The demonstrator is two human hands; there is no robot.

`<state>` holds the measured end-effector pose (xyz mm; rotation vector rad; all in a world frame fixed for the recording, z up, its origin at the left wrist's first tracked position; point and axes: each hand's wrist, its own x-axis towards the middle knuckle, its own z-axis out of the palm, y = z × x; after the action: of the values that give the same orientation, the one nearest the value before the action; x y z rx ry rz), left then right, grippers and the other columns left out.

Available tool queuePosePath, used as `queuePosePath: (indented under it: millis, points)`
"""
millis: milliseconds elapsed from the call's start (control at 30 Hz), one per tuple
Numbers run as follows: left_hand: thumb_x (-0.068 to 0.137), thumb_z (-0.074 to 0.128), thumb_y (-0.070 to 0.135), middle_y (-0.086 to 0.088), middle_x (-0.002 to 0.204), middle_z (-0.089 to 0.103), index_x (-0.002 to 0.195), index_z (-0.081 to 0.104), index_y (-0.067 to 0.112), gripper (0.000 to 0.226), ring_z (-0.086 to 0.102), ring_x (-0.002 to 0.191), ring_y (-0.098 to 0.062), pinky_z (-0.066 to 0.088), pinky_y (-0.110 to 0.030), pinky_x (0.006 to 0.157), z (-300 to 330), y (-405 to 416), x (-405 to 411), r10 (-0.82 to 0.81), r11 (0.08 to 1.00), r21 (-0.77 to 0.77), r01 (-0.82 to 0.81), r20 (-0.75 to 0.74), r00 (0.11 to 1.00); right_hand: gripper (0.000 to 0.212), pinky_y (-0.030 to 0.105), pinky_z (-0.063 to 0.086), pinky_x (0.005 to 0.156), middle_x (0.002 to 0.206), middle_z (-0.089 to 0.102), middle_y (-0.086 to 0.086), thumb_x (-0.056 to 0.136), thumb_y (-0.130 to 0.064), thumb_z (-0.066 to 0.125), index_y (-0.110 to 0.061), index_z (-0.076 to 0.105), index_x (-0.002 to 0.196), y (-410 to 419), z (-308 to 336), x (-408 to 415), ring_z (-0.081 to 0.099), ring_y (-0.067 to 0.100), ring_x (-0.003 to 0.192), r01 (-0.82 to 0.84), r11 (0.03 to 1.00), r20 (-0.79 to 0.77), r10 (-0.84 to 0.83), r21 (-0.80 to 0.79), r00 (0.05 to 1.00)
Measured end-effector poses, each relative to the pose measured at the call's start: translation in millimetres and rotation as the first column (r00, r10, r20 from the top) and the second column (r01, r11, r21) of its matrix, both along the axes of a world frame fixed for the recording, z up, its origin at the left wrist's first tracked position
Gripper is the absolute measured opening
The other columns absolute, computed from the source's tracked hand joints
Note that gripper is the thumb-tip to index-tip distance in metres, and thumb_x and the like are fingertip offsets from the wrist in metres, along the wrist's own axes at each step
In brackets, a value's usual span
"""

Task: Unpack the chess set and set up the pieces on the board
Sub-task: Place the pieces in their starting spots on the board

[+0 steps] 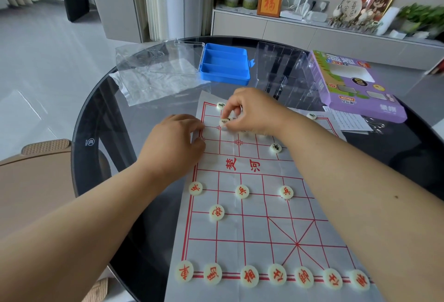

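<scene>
Head view shows a round dark glass table [101, 114] with a game laid out on it. At the far left lies a crinkled clear plastic bag [149, 83] with a clear lid [177, 57] on top of it. Just right of the lid sits a blue tray [224, 63] with long slots.

Nearer, the left hand [175, 145] rests on the left edge of the paper board [252, 217]. Its fingers are curled and pressed down on the paper, and they hold nothing.

The board has red lines and lies in the middle of the table. On its near edge stands a row of red pieces [271, 276], side by side. More red pieces sit a bit farther up, apart from each other.

The right hand [252, 112] is over the far part of the board. Its thumb and fingertips pinch a pale piece [224, 122] with dark writing, low over the far left squares. Another dark-marked piece [220, 106] sits at the far left corner, and one more [275, 148] lies to the right, by the wrist.

Farther right stands a clear plastic case [283, 75]. Beside it lies a purple box [355, 85], and a sheet of paper [348, 121] is just near of the box.
</scene>
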<state>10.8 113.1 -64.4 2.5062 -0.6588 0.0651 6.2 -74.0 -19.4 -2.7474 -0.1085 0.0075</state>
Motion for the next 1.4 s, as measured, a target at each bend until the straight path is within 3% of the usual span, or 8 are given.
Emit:
queuePosePath:
  millis: [100,167,333,533,767,967,1200,1400]
  points:
    - [0.090,0.052,0.024,0.009,0.135,0.052,0.128,0.058,0.024,0.038,0.044,0.123,-0.011,0.038,-0.026,0.100,0,0,1,-0.008,1.000,0.006,0.008,0.004,1.000,0.018,0.019,0.032,0.059,0.072,0.043,-0.013,0.077,-0.035,0.075,-0.024,0.070,0.089,7,0,23,0.042,0.002,0.065,0.066,0.996,0.114,-0.073,0.063,0.991]
    - [0.090,0.051,0.024,0.010,0.134,0.052,0.128,0.058,0.025,0.039,0.044,0.123,-0.011,0.038,-0.026,0.099,0,0,2,-0.009,1.000,0.004,0.009,0.000,1.000,0.018,0.022,0.033,0.066,0.069,0.041,-0.014,0.077,-0.035,0.075,-0.023,0.070,0.089,12,-2,39,0.041,0.003,0.064,0.119,0.990,0.137,-0.127,0.070,0.982]
    - [0.090,0.051,0.024,0.011,0.133,0.052,0.127,0.059,0.025,0.038,0.043,0.122,-0.009,0.037,-0.024,0.098,-3,0,3,-0.007,1.000,-0.008,0.007,0.000,1.000,0.018,0.028,0.040,0.074,0.068,0.047,-0.015,0.078,-0.031,0.075,-0.020,0.069,0.091,18,-11,58,0.050,0.012,0.078,0.138,0.990,0.029,-0.139,0.029,0.990]
    - [0.091,0.051,0.024,0.011,0.134,0.052,0.128,0.058,0.026,0.038,0.043,0.123,-0.009,0.037,-0.023,0.097,-2,-1,2,-0.006,1.000,-0.002,0.006,0.006,1.000,0.019,0.032,0.045,0.083,0.072,0.050,-0.015,0.078,-0.033,0.075,-0.022,0.069,0.091,21,-15,61,0.054,0.014,0.085,0.140,0.989,0.009,-0.141,0.044,0.990]
    - [0.091,0.050,0.024,0.011,0.134,0.052,0.128,0.058,0.026,0.038,0.042,0.123,-0.009,0.037,-0.025,0.099,-2,0,2,-0.013,1.000,-0.005,0.013,-0.005,1.000,0.034,0.024,0.038,0.067,0.071,0.045,-0.013,0.076,-0.040,0.076,-0.023,0.065,0.103,-8,11,48,0.044,0.004,0.065,0.160,0.981,0.109,-0.172,0.107,0.979]
    - [0.091,0.051,0.023,0.009,0.135,0.051,0.129,0.058,0.025,0.038,0.043,0.123,-0.011,0.039,-0.027,0.099,1,0,-1,-0.002,1.000,-0.006,0.002,-0.015,1.000,0.018,0.019,0.032,0.052,0.063,0.047,-0.004,0.078,-0.026,0.076,-0.016,0.072,0.092,-50,37,3,0.039,0.008,0.053,0.165,0.980,0.060,-0.172,0.112,0.983]
    - [0.091,0.053,0.021,0.008,0.134,0.052,0.127,0.059,0.023,0.037,0.044,0.122,-0.012,0.038,-0.025,0.098,2,-2,-1,0.002,1.000,-0.008,-0.002,0.002,1.000,0.017,0.025,0.035,0.058,0.072,0.051,-0.002,0.076,-0.025,0.078,-0.023,0.073,0.092,-65,19,-37,0.044,0.012,0.064,0.169,0.985,-0.062,-0.170,-0.019,0.984]
    - [0.090,0.053,0.021,0.009,0.133,0.053,0.125,0.060,0.024,0.036,0.044,0.123,-0.012,0.036,-0.024,0.097,0,-1,0,0.005,1.000,-0.009,-0.005,0.014,1.000,0.011,0.021,0.032,0.052,0.063,0.045,-0.010,0.083,-0.014,0.068,-0.020,0.072,0.090,-75,5,-42,0.040,0.007,0.056,0.286,0.958,0.019,-0.286,-0.006,0.958]
